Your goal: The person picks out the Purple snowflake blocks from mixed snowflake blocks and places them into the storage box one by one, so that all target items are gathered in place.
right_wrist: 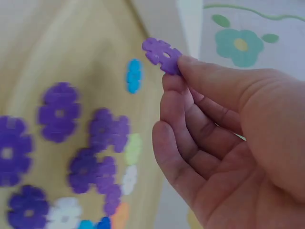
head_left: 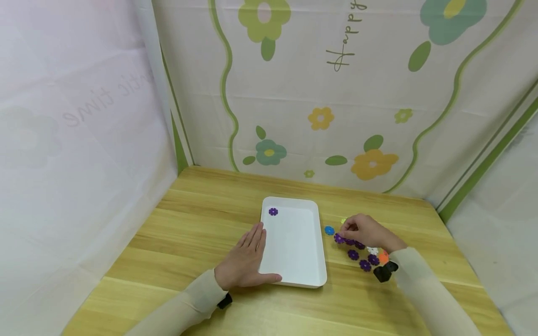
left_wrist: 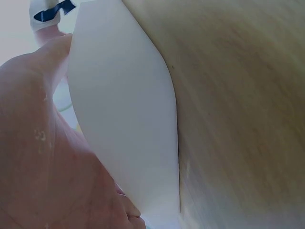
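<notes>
I see one smooth white plastic-looking tray [head_left: 294,247] at the lower centre of the frame, one purple flower disc [head_left: 271,212] in its upper-left corner, and the left hand [head_left: 244,262] along its left edge, fingers straight, thumb apart. At right, the right hand's grip [head_left: 364,232] is clamped on a thin, notched purple disc [right_wrist: 155,50] between thumb and forefinger. Near it, on the wood-grained surface [head_left: 189,219], lie at least six more purple discs [head_left: 353,252] and some blue, white, orange and yellow-green.
</notes>
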Available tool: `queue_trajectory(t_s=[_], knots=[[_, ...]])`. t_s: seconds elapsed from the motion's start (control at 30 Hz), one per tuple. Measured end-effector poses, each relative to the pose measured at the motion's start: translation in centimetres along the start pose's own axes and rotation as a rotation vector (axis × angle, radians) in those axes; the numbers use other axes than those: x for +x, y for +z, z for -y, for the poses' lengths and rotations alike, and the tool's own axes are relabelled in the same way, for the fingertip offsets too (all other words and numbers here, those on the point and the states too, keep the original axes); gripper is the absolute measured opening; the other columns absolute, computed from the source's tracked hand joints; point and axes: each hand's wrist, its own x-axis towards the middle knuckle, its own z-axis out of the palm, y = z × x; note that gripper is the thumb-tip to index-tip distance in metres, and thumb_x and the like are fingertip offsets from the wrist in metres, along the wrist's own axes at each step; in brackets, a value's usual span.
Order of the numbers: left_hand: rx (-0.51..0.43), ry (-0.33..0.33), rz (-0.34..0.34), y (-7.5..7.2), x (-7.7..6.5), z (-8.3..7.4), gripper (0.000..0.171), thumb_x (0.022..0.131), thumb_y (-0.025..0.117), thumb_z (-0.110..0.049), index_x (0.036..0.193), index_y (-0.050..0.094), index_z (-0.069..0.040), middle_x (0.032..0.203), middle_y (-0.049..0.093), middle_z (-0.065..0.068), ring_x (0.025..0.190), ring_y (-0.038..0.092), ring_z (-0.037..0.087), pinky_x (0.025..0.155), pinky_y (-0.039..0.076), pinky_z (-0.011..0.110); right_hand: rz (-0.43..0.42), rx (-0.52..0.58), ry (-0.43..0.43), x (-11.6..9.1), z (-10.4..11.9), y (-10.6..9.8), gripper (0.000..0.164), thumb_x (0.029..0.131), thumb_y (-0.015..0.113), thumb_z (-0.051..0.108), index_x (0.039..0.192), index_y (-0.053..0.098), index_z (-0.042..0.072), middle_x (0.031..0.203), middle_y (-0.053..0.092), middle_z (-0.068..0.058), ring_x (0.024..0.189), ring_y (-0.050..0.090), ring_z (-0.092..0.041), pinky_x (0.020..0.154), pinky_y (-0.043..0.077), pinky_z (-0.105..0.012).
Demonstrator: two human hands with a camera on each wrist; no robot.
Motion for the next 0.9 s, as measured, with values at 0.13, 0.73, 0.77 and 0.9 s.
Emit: queue_trajectory(t_s=[0.13, 0.73, 0.77, 0.9], knots=[[-0.006, -0.005, 0.006, 0.0, -0.1, 0.2, 0.124, 0.091, 0.05, -0.086, 0.165, 0.017, 0.008, 0.176, 0.01, 0.027, 0.166, 0.012, 0.039, 0.132, 0.025, 0.053, 0.006, 0.024, 0.012, 1.1, 1.3, -1.3, 0.017, 0.105, 0.066, 0.019, 0.099, 0.077, 0.008, 0.093, 0.076, -0.01, 0.068, 0.054, -0.011, 0.06, 0.048, -0.025], [-0.001, -0.014, 0.019, -0.1, -0.1, 0.2, 0.125, 0.09, 0.052, -0.086, 0.165, 0.018, 0.008, 0.176, 0.01, 0.027, 0.166, 0.013, 0.038, 0.133, 0.024, 0.053, 0.05, 0.036, -0.036, 10.5, 8.1, 2.3, 0.013, 0.102, 0.071, 0.02, 0.097, 0.08, 0.012, 0.096, 0.079, -0.013, 0.077, 0.063, -0.018, 0.069, 0.052, -0.028], [0.001, -0.013, 0.019, -0.1, -0.1, 0.2, 0.125, 0.09, 0.052, -0.086, 0.165, 0.018, 0.008, 0.176, 0.01, 0.027, 0.166, 0.013, 0.038, 0.133, 0.024, 0.053, 0.048, 0.039, -0.038, 11.1, 8.5, 2.8, 0.013, 0.102, 0.072, 0.02, 0.097, 0.08, 0.011, 0.096, 0.079, -0.013, 0.078, 0.065, -0.018, 0.07, 0.053, -0.028], [0.012, -0.01, 0.015, -0.2, -0.1, 0.1, 0.125, 0.09, 0.051, -0.086, 0.165, 0.02, 0.008, 0.176, 0.01, 0.027, 0.165, 0.015, 0.038, 0.132, 0.025, 0.054, 0.041, 0.058, -0.028, 13.0, 9.6, 4.5, 0.012, 0.101, 0.073, 0.019, 0.098, 0.081, 0.011, 0.092, 0.08, -0.007, 0.08, 0.067, -0.017, 0.073, 0.055, -0.027]])
